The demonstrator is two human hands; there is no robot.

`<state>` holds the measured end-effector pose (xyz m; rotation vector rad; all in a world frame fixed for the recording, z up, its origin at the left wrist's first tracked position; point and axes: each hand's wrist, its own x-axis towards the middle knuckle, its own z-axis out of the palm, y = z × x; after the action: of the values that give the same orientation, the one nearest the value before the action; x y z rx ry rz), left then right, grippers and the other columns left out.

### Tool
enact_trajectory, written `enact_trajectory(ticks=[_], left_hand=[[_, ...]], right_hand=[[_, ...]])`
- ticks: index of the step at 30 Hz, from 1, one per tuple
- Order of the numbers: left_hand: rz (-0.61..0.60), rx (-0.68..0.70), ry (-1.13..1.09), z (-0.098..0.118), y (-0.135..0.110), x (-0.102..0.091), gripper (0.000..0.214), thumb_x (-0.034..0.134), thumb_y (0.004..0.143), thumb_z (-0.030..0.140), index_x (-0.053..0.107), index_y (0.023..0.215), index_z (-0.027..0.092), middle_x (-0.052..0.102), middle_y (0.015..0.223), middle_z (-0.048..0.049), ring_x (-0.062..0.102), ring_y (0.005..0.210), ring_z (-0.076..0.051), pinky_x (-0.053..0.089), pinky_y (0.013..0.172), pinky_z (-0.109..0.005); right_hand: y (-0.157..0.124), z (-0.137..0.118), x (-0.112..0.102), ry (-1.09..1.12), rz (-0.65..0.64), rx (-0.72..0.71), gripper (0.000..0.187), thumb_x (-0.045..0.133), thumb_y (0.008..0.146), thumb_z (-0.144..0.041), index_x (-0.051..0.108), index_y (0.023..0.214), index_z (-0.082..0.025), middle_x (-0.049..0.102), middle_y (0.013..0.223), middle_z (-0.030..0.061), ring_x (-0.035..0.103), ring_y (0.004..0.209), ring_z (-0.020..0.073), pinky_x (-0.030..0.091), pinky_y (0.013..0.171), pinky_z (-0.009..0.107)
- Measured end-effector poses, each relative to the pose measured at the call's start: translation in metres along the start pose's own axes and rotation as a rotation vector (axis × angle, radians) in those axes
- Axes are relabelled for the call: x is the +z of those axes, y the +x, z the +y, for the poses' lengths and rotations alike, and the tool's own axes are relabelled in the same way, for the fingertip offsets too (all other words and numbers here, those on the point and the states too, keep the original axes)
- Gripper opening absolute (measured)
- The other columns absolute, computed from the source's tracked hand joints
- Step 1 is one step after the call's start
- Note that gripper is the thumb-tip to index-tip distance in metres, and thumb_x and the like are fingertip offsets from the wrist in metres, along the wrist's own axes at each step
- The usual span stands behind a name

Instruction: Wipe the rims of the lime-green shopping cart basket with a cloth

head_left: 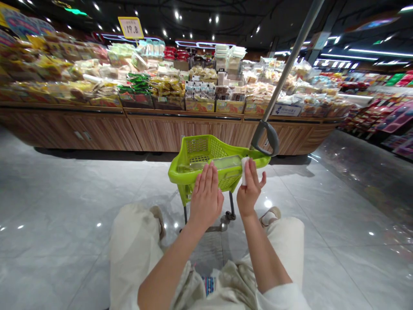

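Note:
A lime-green plastic shopping basket on wheels stands on the shop floor right in front of me. My left hand lies flat against its near rim with the fingers stretched out and together, holding nothing. My right hand is beside it at the basket's right corner, fingers closed on a small white folded wipe or tissue pressed to the rim. The basket's grey pull handle rises slanting up to the right. My legs in pale trousers are below, crouched.
A long wooden display counter piled with packaged baked goods runs across the back, with a yellow price sign above. More shelves stand at the right. The glossy grey tiled floor spreads all around.

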<state>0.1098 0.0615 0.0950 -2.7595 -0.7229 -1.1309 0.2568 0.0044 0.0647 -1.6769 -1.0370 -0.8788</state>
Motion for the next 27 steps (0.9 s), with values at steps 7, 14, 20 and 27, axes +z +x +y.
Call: enact_trajectory(ticks=[7, 14, 20, 27], left_hand=[[0.005, 0.011, 0.000, -0.003, -0.001, 0.000, 0.075, 0.041, 0.091, 0.018, 0.007, 0.156, 0.008, 0.021, 0.163, -0.0149, 0.013, 0.152, -0.026, 0.022, 0.122, -0.048], [-0.009, 0.003, 0.029, 0.000, -0.001, -0.001, 0.074, 0.041, 0.091, 0.019, 0.007, 0.156, 0.006, 0.020, 0.163, -0.0152, 0.009, 0.153, -0.025, 0.021, 0.123, -0.047], [0.008, 0.006, 0.023, 0.000, -0.001, 0.001, 0.074, 0.042, 0.091, 0.019, 0.010, 0.156, 0.006, 0.021, 0.163, -0.0160, 0.011, 0.153, -0.026, 0.021, 0.122, -0.049], [-0.012, 0.003, 0.020, 0.001, -0.001, -0.002, 0.074, 0.040, 0.092, 0.020, 0.005, 0.156, 0.006, 0.019, 0.163, -0.0150, 0.010, 0.153, -0.025, 0.021, 0.123, -0.047]], right_hand=[[-0.006, -0.015, -0.005, 0.064, -0.185, -0.345, 0.065, 0.036, 0.089, -0.006, 0.036, 0.151, -0.025, 0.055, 0.144, 0.0093, 0.049, 0.136, 0.0182, 0.018, 0.121, 0.045], [-0.001, 0.018, -0.006, -0.011, -0.001, 0.022, 0.077, 0.032, 0.078, -0.002, 0.038, 0.150, -0.025, 0.047, 0.151, 0.0089, 0.046, 0.139, 0.0199, 0.017, 0.120, 0.051], [-0.004, -0.030, -0.010, 0.092, -0.236, -0.384, 0.062, 0.037, 0.090, -0.007, 0.038, 0.150, -0.024, 0.055, 0.144, 0.0090, 0.048, 0.137, 0.0172, 0.019, 0.121, 0.043], [0.010, 0.022, -0.011, 0.005, -0.064, -0.041, 0.078, 0.032, 0.075, -0.001, 0.041, 0.148, -0.026, 0.049, 0.150, 0.0073, 0.045, 0.140, 0.0185, 0.016, 0.120, 0.051]])
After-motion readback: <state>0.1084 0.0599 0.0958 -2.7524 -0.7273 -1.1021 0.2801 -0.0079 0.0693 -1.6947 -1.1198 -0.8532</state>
